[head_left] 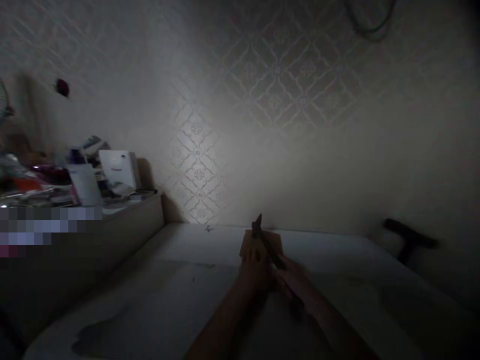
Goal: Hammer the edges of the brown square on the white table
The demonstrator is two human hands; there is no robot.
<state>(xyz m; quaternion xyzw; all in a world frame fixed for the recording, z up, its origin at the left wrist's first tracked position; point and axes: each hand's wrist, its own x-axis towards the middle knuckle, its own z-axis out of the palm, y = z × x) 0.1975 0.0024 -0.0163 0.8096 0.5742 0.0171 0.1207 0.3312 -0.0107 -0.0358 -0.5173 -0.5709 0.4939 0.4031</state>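
Note:
The room is dim. My left hand [254,267] rests on a small brown block, perhaps wood or cardboard [262,242], that lies on a pale table top [180,280]. Its fingers lie over the block's near edge. My right hand [296,280] is closed round a dark slender tool [264,240], whose tip points up and away over the block. I cannot make out what kind of tool it is.
A lower shelf or counter [131,210] at the left carries a white bottle [84,182], a white box [118,170] and blurred clutter. A patterned wall [277,90] stands behind the table. A dark handle-like object [410,240] sticks out at the right.

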